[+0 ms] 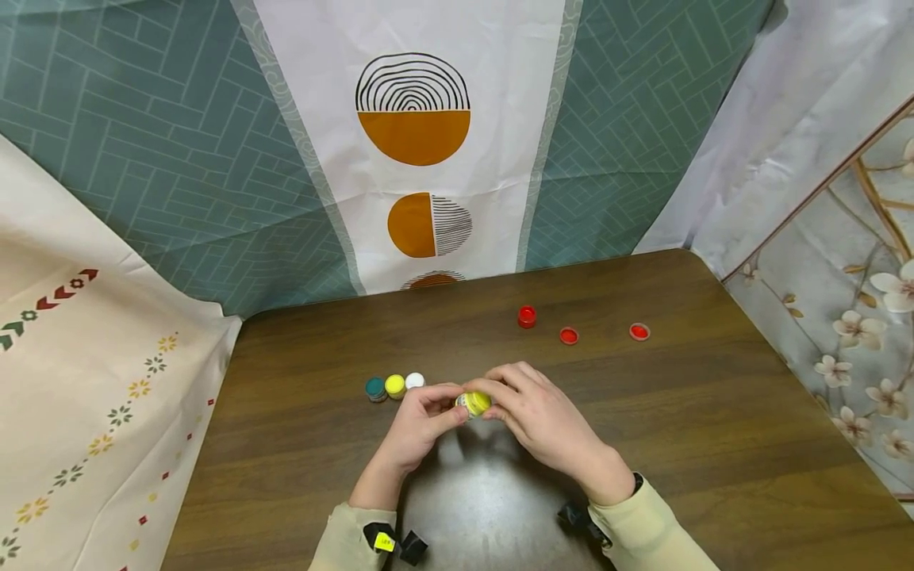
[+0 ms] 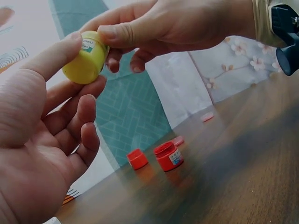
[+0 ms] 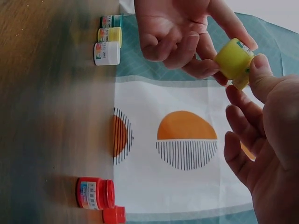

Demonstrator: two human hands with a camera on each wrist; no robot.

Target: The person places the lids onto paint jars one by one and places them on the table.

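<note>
A small yellow jar (image 1: 474,404) is up in the air between two hands, over the table (image 1: 286,476). It has a white and green label (image 2: 88,44), with tiny letters too blurry to read. The left hand (image 1: 420,428) pinches the jar between thumb and fingertips. The right hand (image 1: 539,412) pinches the jar's other end the same way. Each hand is only as wide as the jar, and the other fingers of both hands bend in loosely.

To the left of the small yellow jar stand three more in a row: a dark green pot (image 1: 376,389), a yellow pot (image 1: 396,387) and a white pot (image 1: 415,381). The white one is closest to it. They have labels too, with print too small to read.

Past the small yellow jar, to the right, is a red pot (image 1: 527,317) with a white and blue label (image 2: 175,157), its words too small to read. Farther right of the small yellow jar lie two flat red rounds (image 1: 569,336).
</note>
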